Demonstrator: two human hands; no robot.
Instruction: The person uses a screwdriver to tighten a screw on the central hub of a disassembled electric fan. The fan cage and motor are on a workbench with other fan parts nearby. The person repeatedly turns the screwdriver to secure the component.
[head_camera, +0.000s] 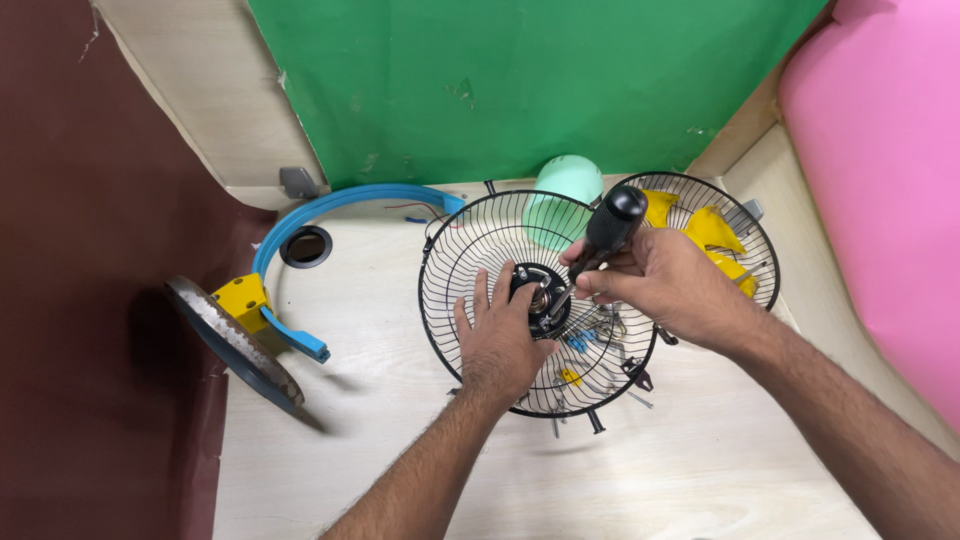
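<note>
Here, our left hand (497, 335) lies flat and open on the grille (540, 300), beside its hub (540, 290). Our right hand (655, 285) grips the screwdriver (603, 240), tip at hub; better kept upright, grille pinned.

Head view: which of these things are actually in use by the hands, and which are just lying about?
In use:
- black wire fan guard, pressed flat by the left hand
- black hub at its centre
- black-handled screwdriver, gripped by the right hand

Lying about:
- second guard with yellow blades
- mint-green motor cover
- blue curved bracket
- round base
</note>
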